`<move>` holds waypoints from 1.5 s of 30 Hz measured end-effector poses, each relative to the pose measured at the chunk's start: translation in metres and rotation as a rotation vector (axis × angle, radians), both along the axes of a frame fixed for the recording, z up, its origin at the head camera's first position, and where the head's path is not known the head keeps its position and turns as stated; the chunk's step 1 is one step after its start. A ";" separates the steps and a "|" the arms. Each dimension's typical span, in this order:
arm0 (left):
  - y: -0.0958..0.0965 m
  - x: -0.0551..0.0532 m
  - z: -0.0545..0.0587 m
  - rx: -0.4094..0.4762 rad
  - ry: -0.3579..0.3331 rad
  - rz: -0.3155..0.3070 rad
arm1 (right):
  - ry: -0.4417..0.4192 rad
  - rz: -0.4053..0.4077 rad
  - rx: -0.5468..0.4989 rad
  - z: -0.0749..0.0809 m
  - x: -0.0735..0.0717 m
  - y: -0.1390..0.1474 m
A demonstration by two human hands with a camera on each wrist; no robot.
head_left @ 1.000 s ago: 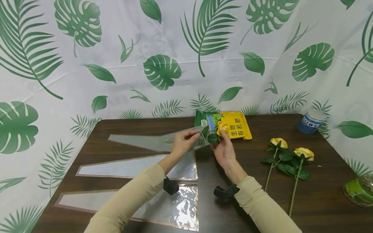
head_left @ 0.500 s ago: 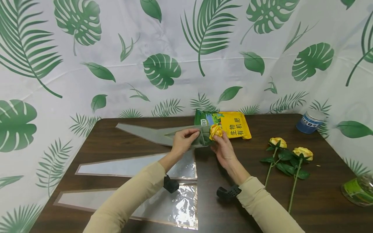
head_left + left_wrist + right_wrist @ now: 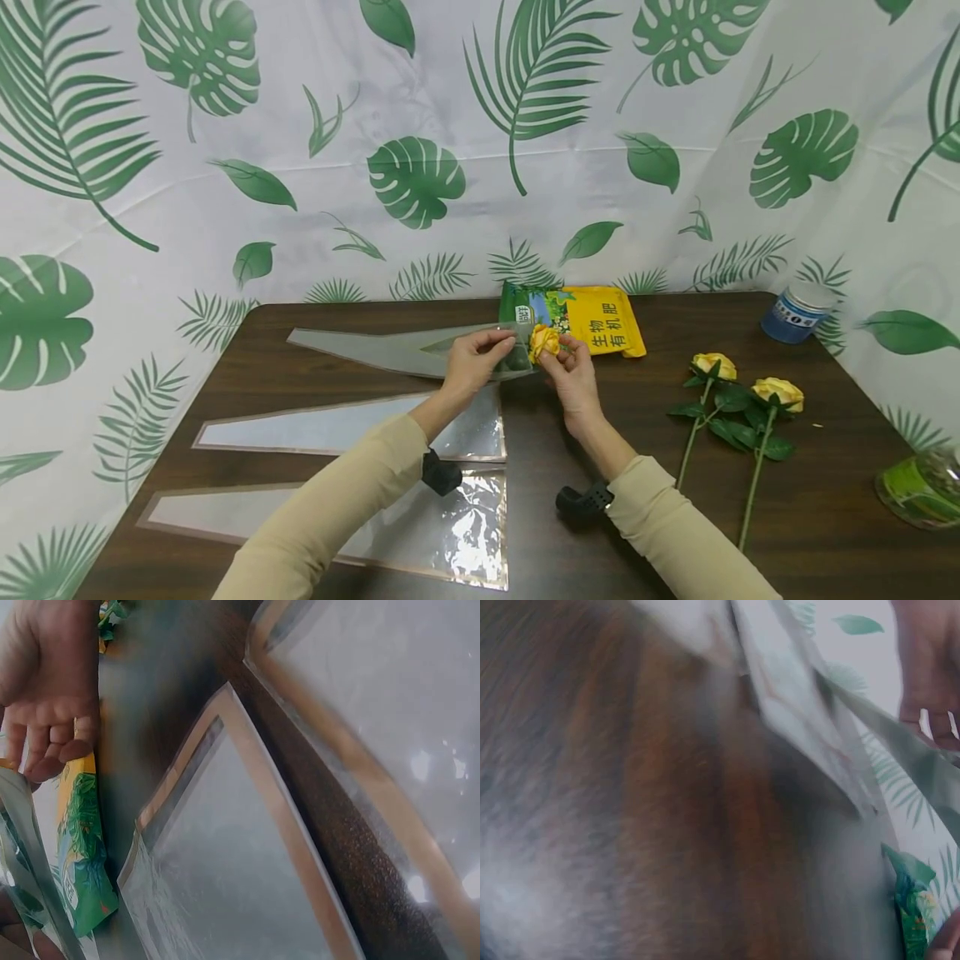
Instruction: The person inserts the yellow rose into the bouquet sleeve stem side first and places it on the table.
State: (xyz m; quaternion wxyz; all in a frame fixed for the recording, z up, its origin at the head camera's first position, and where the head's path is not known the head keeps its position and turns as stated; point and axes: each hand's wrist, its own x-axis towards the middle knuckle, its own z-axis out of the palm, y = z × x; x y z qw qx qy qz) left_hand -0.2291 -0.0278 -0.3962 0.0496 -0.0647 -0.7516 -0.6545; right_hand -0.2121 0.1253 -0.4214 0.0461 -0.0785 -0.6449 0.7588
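A yellow artificial rose [image 3: 543, 342] lies with its stem and leaves inside a clear tapered flower sleeve [image 3: 360, 350], its bloom at the wide mouth. With thumb and fingers my left hand [image 3: 471, 363] pinches the sleeve's mouth edge. My right hand [image 3: 576, 385] pinches the bloom from the right. In the left wrist view, the right hand [image 3: 52, 690] appears at top left, beside the sleeve [image 3: 26, 832]. The right wrist view catches the left hand [image 3: 930, 667] at the sleeve's edge.
Two more flat sleeves, a middle one [image 3: 277, 432] and a nearer one [image 3: 225, 515], lie on the dark table [image 3: 540, 542]. Two yellow roses [image 3: 714, 367] [image 3: 778, 395] lie right. Behind are a yellow-green fertilizer bag [image 3: 600, 321] and blue jar [image 3: 798, 313]; a green-labelled jar [image 3: 921, 492] stands far right.
The rose has moved left, deeper into the sleeve, its leaves now inside. My right hand has followed the bloom leftward; my left hand has kept its hold on the sleeve mouth.
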 end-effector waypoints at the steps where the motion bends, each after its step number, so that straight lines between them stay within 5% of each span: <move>1: 0.000 0.000 0.000 -0.002 0.001 0.001 | 0.025 -0.027 0.026 0.000 0.001 -0.001; 6: -0.001 0.000 0.001 -0.012 -0.004 0.004 | 0.140 -0.108 0.154 -0.003 0.002 -0.003; 11: -0.003 0.000 0.000 -0.029 0.007 0.006 | 0.163 -0.109 0.260 -0.003 0.003 -0.005; 20: -0.008 -0.002 0.006 -0.087 0.069 -0.014 | 0.300 -0.074 0.290 -0.002 0.010 -0.011; 31: -0.014 -0.004 0.009 -0.110 0.117 -0.008 | 0.282 -0.017 0.579 -0.004 0.010 -0.012; 39: -0.018 -0.007 0.010 -0.236 0.189 0.033 | 0.268 0.042 0.757 -0.001 0.006 -0.019; 45: -0.020 -0.007 0.013 -0.278 0.173 0.023 | 0.285 0.065 0.829 0.000 0.004 -0.023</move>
